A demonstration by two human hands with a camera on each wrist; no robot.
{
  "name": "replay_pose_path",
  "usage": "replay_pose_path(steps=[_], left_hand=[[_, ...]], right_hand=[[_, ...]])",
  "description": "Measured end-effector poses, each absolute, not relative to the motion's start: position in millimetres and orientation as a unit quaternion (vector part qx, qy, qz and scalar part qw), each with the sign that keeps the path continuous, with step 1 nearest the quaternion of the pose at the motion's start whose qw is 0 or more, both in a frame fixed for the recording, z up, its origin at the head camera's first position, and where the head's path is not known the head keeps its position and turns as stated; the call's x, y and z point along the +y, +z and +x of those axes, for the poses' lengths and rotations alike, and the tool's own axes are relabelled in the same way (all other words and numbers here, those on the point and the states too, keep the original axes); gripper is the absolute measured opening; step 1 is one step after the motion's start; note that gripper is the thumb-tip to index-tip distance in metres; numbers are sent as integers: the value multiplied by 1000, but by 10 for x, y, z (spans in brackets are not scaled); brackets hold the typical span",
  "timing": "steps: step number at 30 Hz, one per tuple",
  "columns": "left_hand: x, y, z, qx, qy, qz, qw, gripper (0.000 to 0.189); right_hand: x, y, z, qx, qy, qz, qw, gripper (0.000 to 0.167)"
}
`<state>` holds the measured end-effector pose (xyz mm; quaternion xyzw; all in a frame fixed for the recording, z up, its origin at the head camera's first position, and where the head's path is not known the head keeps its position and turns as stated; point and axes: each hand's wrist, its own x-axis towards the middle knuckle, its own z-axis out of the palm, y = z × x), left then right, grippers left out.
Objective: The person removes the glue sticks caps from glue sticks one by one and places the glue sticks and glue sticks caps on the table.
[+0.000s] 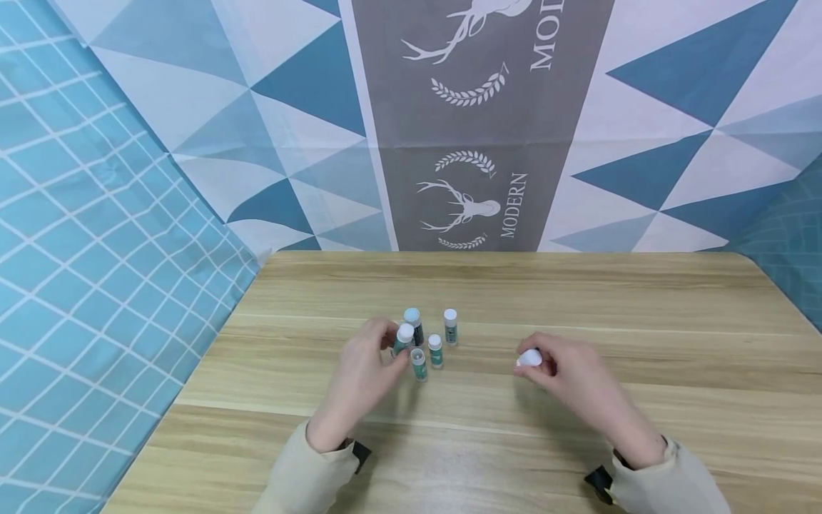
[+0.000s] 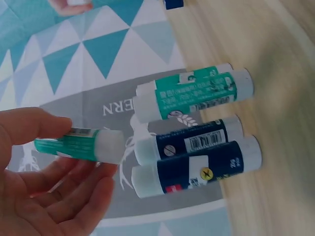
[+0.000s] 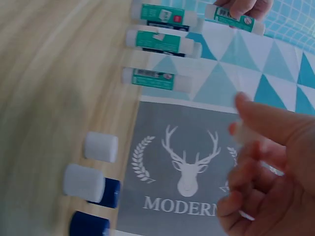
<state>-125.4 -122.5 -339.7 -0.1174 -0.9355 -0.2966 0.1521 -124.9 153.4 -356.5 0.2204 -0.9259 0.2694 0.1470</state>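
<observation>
My left hand (image 1: 362, 368) grips a green-labelled glue stick (image 2: 81, 147) between thumb and fingers, with its pale end clear of the fingertips in the left wrist view. Close by, several more glue sticks stand upright on the table, some with green labels (image 1: 436, 351), others dark blue (image 2: 197, 164). Over to the right, my right hand (image 1: 571, 368) pinches a small white cap (image 1: 529, 358) between thumb and fingertips. In the right wrist view that cap is mostly hidden by the blurred fingers.
White caps (image 3: 83, 182) and blue caps (image 3: 91, 223) sit on the wooden table (image 1: 462, 442) in the right wrist view. A grey and blue patterned cloth (image 1: 321, 107) hangs beyond the table's back edge. Blue checked cloth (image 1: 58, 285) covers the left side.
</observation>
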Motion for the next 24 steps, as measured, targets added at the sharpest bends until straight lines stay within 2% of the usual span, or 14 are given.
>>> replay_pose_path(steps=[4, 13, 18, 24], left_hand=[[-1279, -3448, -1249, -951, -267, -110, 111, 18], [-1321, -3596, -1265, -968, -237, -85, 17, 12], [-1326, -3666, -1283, -964, -253, -81, -24, 14], [-1326, -3689, -1303, -959, -267, -79, -44, 13]], right_hand=[[1511, -3664, -1256, -939, 254, 217, 77, 14], [1440, -3835, -1273, -935, 259, 240, -25, 5], [1390, -3938, -1279, -944, 226, 237, -30, 8], [1354, -3988, -1283, -952, 196, 234, -10, 13]])
